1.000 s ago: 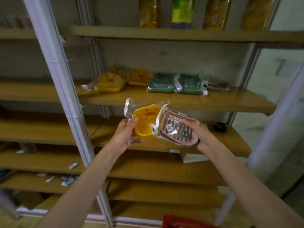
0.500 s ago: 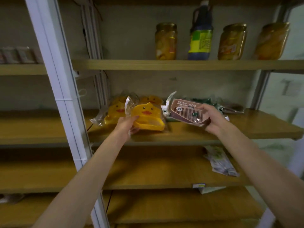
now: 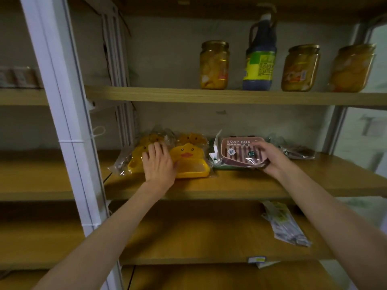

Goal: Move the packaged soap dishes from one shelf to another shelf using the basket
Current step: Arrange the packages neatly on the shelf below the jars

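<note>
On the wooden shelf [image 3: 240,185], the left hand [image 3: 159,164] rests flat by the yellow duck soap dish [image 3: 189,162]; the right hand [image 3: 270,156] grips the pink soap box [image 3: 240,152].

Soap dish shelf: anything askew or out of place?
Mostly tidy. The pink soap box is tilted, resting partly on a green pack, with the right hand gripping it. A loose packet lies alone one shelf down.
</note>
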Demonstrator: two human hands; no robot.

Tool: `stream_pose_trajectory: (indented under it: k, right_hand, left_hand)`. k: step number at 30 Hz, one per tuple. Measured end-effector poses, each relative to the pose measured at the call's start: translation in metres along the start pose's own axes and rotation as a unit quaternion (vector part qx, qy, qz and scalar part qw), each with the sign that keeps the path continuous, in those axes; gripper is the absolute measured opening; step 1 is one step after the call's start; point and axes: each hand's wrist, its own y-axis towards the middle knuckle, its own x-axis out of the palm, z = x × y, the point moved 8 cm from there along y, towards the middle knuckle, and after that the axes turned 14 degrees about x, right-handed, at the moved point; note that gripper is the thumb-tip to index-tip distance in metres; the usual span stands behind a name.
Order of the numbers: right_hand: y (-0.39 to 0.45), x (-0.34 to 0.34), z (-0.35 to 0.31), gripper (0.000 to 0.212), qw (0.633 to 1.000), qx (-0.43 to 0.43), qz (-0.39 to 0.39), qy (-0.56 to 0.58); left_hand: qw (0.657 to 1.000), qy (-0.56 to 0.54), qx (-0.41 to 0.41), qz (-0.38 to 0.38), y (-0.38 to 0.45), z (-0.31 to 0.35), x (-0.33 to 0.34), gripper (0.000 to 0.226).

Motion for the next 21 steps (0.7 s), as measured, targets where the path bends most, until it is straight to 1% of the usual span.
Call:
stream_pose_trajectory:
  k: [1,2,3,5,6,7,9,12,16,21]
  right_hand:
    - [0.001,0.0,0.0,0.024,1.0,0.002,0.003,-0.003]
    - [0.004,-0.002,-0.001,0.021,1.0,0.003,0.005,-0.004]
    - [0.006,-0.003,-0.001,0.02,1.0,0.003,0.005,-0.003]
    - [0.011,-0.006,-0.002,0.024,1.0,0.004,0.001,-0.003]
    - [0.013,-0.007,-0.003,0.026,1.0,0.003,0.0,-0.001]
    - [0.015,-0.009,-0.003,0.023,1.0,0.003,-0.001,0.002]
    - [0.018,-0.011,-0.003,0.016,1.0,0.004,-0.003,0.011]
    - [0.022,-0.011,-0.003,0.025,1.0,0.005,-0.012,0.014]
    - [0.024,-0.01,-0.002,0.036,1.0,0.007,-0.016,0.008]
    - [0.026,-0.01,-0.001,0.038,1.0,0.003,-0.016,-0.009]
  left_hand:
    - [1.0,0.004,0.024,0.016,0.002,0.003,-0.003,0.079]
    - [0.998,-0.016,0.063,0.02,0.003,0.008,-0.002,0.077]
    - [0.992,-0.046,0.12,0.005,0.005,0.019,0.002,0.073]
    - [0.967,-0.084,0.225,-0.079,0.003,0.04,0.018,0.067]
    - [0.956,-0.09,0.255,-0.112,0.001,0.046,0.025,0.063]
    - [0.949,-0.095,0.27,-0.128,0.001,0.049,0.03,0.057]
    - [0.943,-0.119,0.283,-0.129,0.004,0.053,0.036,0.044]
    - [0.937,-0.166,0.278,-0.13,0.011,0.054,0.037,0.035]
    - [0.938,-0.207,0.229,-0.157,0.019,0.05,0.046,0.035]
    - [0.946,-0.208,0.187,-0.162,0.025,0.047,0.056,0.032]
